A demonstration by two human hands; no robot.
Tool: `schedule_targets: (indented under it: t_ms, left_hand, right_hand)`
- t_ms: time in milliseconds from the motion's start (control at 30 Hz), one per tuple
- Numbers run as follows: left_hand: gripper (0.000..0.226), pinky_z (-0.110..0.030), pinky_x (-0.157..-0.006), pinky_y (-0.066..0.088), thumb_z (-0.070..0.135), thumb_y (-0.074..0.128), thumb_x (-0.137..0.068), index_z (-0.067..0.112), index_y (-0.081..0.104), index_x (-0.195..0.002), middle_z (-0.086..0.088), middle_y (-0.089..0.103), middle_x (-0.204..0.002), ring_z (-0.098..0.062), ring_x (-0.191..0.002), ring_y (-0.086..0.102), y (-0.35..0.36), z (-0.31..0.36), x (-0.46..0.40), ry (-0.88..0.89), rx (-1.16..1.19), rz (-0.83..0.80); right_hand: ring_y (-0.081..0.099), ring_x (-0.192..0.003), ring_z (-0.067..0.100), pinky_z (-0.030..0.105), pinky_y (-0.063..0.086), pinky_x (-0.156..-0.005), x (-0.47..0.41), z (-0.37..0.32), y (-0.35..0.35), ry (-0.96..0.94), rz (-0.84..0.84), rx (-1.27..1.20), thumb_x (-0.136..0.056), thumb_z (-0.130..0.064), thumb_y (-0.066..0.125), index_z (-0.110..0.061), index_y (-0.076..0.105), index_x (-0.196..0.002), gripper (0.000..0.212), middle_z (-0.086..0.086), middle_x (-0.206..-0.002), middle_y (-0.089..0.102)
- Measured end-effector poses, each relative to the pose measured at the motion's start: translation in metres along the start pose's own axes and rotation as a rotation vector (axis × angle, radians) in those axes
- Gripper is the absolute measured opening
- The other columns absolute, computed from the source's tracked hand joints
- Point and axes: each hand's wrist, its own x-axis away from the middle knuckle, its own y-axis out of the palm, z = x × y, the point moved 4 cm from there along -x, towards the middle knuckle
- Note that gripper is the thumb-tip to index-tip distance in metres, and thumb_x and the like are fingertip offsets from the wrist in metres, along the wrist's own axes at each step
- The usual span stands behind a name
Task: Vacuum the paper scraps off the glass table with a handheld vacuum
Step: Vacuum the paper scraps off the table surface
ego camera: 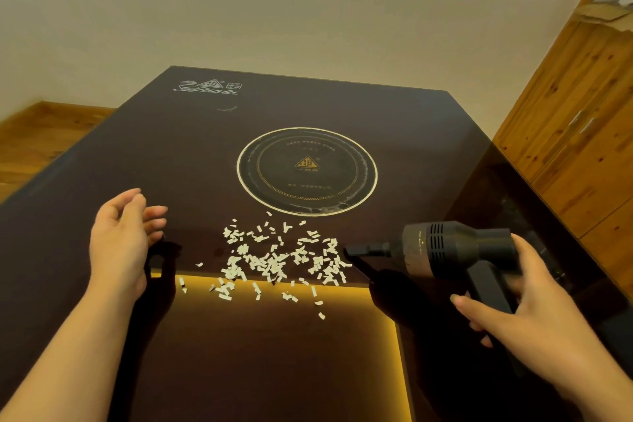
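Several small white paper scraps (279, 259) lie scattered on the dark glass table (171, 154), just in front of its round gold-rimmed plate. My right hand (524, 305) grips the handle of a black handheld vacuum (445, 248). The vacuum's narrow nozzle points left and its tip sits at the right edge of the scraps, low over the glass. My left hand (120, 236) hovers over the table to the left of the scraps, fingers loosely spread and holding nothing.
A round inset plate with a logo (307, 171) lies beyond the scraps. A wooden cabinet (579, 134) stands close on the right. Wooden floor (44, 130) shows past the table's left edge. A white wall is behind the table.
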Motion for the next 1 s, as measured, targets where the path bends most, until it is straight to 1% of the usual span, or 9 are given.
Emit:
schedule_targets:
  t_ms: [67, 133, 267, 400, 500, 733, 833, 933, 1000]
  left_hand:
    - [0.021, -0.021, -0.062, 0.045, 0.027, 0.044, -0.097, 0.025, 0.052, -0.116, 0.003, 0.064, -0.086, -0.005, -0.067, 0.058, 0.0, 0.0, 0.0, -0.005, 0.002, 0.001]
    - [0.02, -0.021, -0.062, 0.045, 0.026, 0.044, -0.097, 0.026, 0.052, -0.115, 0.003, 0.064, -0.086, -0.005, -0.068, 0.058, -0.001, 0.0, 0.0, -0.009, 0.004, -0.001]
    - [0.021, -0.02, -0.061, 0.045, 0.026, 0.044, -0.097, 0.025, 0.052, -0.117, 0.003, 0.064, -0.086, -0.005, -0.067, 0.058, -0.001, 0.001, 0.001, -0.012, 0.003, -0.001]
    - [0.02, -0.02, -0.063, 0.045, 0.026, 0.043, -0.098, 0.026, 0.052, -0.117, 0.003, 0.064, -0.087, -0.005, -0.069, 0.058, 0.0, 0.002, 0.002, -0.008, -0.001, 0.0]
    - [0.021, -0.02, -0.062, 0.045, 0.026, 0.043, -0.098, 0.025, 0.051, -0.118, 0.004, 0.064, -0.087, -0.005, -0.069, 0.058, 0.001, 0.002, 0.002, -0.006, -0.008, 0.004]
    - [0.02, -0.021, -0.062, 0.045, 0.027, 0.044, -0.098, 0.028, 0.052, -0.116, 0.003, 0.065, -0.088, -0.006, -0.069, 0.059, -0.001, 0.0, 0.001, -0.011, -0.015, 0.003]
    - [0.02, -0.021, -0.062, 0.045, 0.027, 0.045, -0.097, 0.028, 0.052, -0.115, 0.003, 0.065, -0.088, -0.005, -0.069, 0.059, -0.002, -0.001, 0.0, -0.01, -0.015, 0.002]
    - [0.021, -0.021, -0.062, 0.045, 0.028, 0.046, -0.097, 0.029, 0.053, -0.116, 0.004, 0.066, -0.088, -0.004, -0.068, 0.06, -0.003, -0.002, -0.001, -0.013, -0.009, -0.003]
    - [0.021, -0.02, -0.061, 0.045, 0.028, 0.046, -0.096, 0.029, 0.053, -0.116, 0.004, 0.066, -0.088, -0.003, -0.067, 0.06, -0.003, -0.002, -0.001, -0.015, -0.009, -0.001]
  right_hand:
    - [0.071, -0.057, 0.017, 0.039, 0.059, -0.058, 0.001, 0.003, -0.001, 0.011, -0.002, -0.012, -0.067, -0.018, 0.08, -0.042, 0.025, -0.135, 0.091, 0.002, -0.103, 0.063]
    - [0.071, -0.056, 0.017, 0.04, 0.059, -0.058, 0.003, 0.005, -0.001, 0.02, -0.005, -0.019, -0.066, -0.019, 0.08, -0.042, 0.025, -0.135, 0.091, 0.003, -0.103, 0.064]
    - [0.071, -0.056, 0.016, 0.038, 0.058, -0.053, 0.006, 0.011, -0.002, 0.05, 0.004, -0.049, -0.063, -0.017, 0.082, -0.044, 0.024, -0.135, 0.097, 0.006, -0.106, 0.063]
    - [0.071, -0.056, 0.016, 0.034, 0.056, -0.047, 0.009, 0.013, -0.002, 0.052, 0.005, -0.056, -0.061, -0.015, 0.083, -0.047, 0.024, -0.134, 0.098, 0.003, -0.109, 0.061]
    - [0.071, -0.056, 0.014, 0.031, 0.055, -0.043, 0.013, 0.013, -0.002, 0.063, 0.005, -0.059, -0.059, -0.015, 0.084, -0.048, 0.024, -0.133, 0.101, 0.0, -0.1, 0.063]
    - [0.07, -0.056, 0.012, 0.03, 0.054, -0.043, 0.018, 0.012, -0.001, 0.088, -0.007, -0.089, -0.059, -0.013, 0.084, -0.047, 0.025, -0.135, 0.102, -0.006, -0.097, 0.063]
    - [0.07, -0.056, 0.018, 0.031, 0.054, -0.044, 0.02, 0.013, -0.001, 0.09, -0.004, -0.098, -0.059, -0.012, 0.084, -0.045, 0.025, -0.136, 0.102, -0.003, -0.094, 0.066]
    - [0.07, -0.064, 0.021, 0.032, 0.055, -0.045, 0.022, 0.014, 0.0, 0.102, -0.005, -0.112, -0.059, -0.012, 0.084, -0.046, 0.025, -0.136, 0.103, -0.003, -0.095, 0.067]
    - [0.07, -0.062, 0.02, 0.033, 0.055, -0.045, 0.023, 0.015, 0.0, 0.108, -0.005, -0.119, -0.058, -0.012, 0.085, -0.047, 0.025, -0.135, 0.103, -0.005, -0.094, 0.066]
